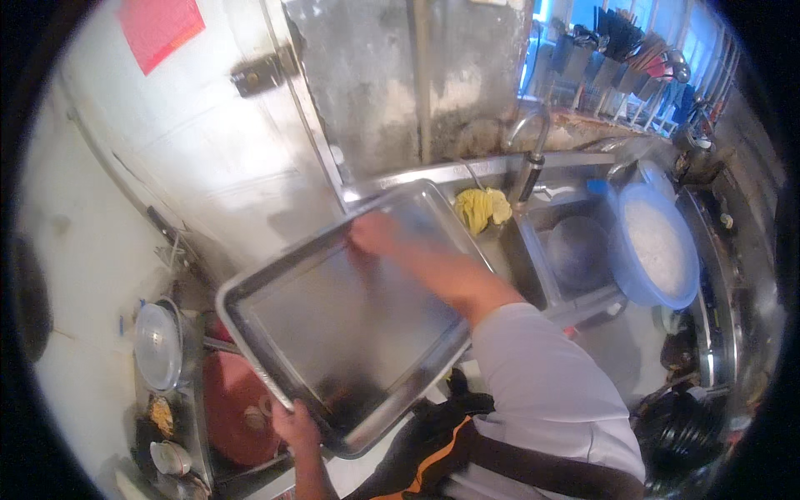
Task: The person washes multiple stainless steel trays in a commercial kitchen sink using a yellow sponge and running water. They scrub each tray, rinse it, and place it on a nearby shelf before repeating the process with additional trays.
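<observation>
A large rectangular metal tray [325,312] is held tilted in front of me, its inner side facing up. My left hand [297,426] grips its rim at the near left corner. My right hand [373,234] is inside the tray by the far rim, blurred and with its fingers curled. Whether it holds anything is hidden. Dark patches show on the tray's surface near its lower corner. Behind the tray, a yellow cloth or glove [478,209] lies in the sink [515,250] beside the faucet [531,169].
A blue plastic basin [615,250] with white, foamy-looking contents stands at the right. To the left are a red basin [240,406] and a lidded clear container [157,347]. Utensil holders [600,69] hang by the window. A dark pile of wares [681,431] sits at lower right.
</observation>
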